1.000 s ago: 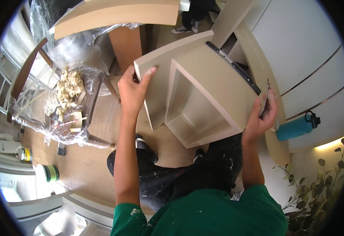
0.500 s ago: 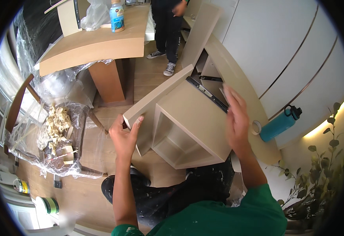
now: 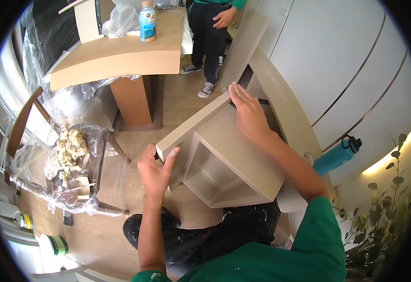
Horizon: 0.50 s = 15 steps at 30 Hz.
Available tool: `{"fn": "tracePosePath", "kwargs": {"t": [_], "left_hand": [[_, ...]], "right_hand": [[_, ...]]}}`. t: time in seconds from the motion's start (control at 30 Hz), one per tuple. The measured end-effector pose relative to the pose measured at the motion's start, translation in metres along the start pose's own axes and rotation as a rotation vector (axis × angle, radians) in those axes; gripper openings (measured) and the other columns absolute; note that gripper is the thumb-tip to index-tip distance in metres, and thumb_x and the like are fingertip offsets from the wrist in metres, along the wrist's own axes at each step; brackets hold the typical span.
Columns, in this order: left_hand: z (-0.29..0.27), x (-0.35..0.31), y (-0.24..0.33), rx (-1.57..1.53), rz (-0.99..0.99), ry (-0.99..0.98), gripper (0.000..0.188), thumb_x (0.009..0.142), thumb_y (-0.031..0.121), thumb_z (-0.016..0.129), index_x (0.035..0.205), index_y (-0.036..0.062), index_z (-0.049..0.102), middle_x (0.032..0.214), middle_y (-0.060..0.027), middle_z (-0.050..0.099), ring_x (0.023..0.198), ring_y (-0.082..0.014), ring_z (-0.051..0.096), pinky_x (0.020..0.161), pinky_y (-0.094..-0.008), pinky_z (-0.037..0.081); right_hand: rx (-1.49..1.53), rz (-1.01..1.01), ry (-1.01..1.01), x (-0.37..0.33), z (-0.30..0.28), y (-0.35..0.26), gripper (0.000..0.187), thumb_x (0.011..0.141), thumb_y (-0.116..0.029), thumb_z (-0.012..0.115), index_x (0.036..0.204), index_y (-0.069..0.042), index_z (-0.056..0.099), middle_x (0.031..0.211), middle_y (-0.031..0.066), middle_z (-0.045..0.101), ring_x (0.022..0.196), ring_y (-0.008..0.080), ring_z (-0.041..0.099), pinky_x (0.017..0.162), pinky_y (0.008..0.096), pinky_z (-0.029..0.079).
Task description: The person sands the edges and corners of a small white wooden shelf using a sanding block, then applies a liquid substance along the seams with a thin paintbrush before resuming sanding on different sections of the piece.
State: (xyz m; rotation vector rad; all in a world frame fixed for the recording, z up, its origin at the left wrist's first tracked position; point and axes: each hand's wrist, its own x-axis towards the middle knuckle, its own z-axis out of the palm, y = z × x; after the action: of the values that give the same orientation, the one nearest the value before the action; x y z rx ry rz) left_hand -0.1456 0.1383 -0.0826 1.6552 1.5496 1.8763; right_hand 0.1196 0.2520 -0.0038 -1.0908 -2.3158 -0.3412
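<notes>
A beige drawer is tilted over my legs, its hollow side facing me and its long front panel running from near left to far right. My left hand is closed round the near end of that panel, thumb on the inner side. At the far end, my right hand grips the panel's corner with its fingers together over the edge. My right forearm crosses above the drawer's side. The black slide rail on that side is mostly hidden.
A curved beige cabinet stands right, with a teal bottle on it. A person stands beyond. Left are a cardboard-covered table with a drink bottle and a plastic-wrapped chair bearing crumpled tape. Leafy branches stand right.
My right hand has moved from beside the slide rail, leftward and away from me, onto the front panel's far corner. My left hand keeps its grip. The view has shifted slightly.
</notes>
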Motion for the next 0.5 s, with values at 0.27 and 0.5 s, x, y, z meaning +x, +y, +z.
{"fn": "tracePosePath", "kwargs": {"t": [0.27, 0.5], "left_hand": [[-0.005, -0.004, -0.003, -0.013, -0.025, 0.017, 0.037, 0.079, 0.013, 0.090, 0.076, -0.0011, 0.056, 0.067, -0.0136, 0.056, 0.057, -0.0244, 0.046, 0.054, -0.0350, 0.042], [0.000, -0.006, -0.004, 0.010, 0.001, 0.036, 0.036, 0.078, 0.017, 0.091, 0.078, -0.0008, 0.059, 0.068, -0.0159, 0.058, 0.057, -0.0310, 0.051, 0.056, -0.0384, 0.046]], "right_hand": [[-0.031, -0.185, -0.047, 0.002, -0.002, -0.042, 0.068, 0.086, 0.008, 0.053, 0.153, 0.007, 0.041, 0.155, 0.0287, 0.046, 0.151, 0.0389, 0.037, 0.126, 0.0536, 0.025], [0.275, -0.338, -0.122, -0.004, -0.010, -0.133, 0.068, 0.085, 0.012, 0.050, 0.152, 0.006, 0.044, 0.158, 0.0294, 0.042, 0.153, 0.0395, 0.035, 0.127, 0.0506, 0.026]]}}
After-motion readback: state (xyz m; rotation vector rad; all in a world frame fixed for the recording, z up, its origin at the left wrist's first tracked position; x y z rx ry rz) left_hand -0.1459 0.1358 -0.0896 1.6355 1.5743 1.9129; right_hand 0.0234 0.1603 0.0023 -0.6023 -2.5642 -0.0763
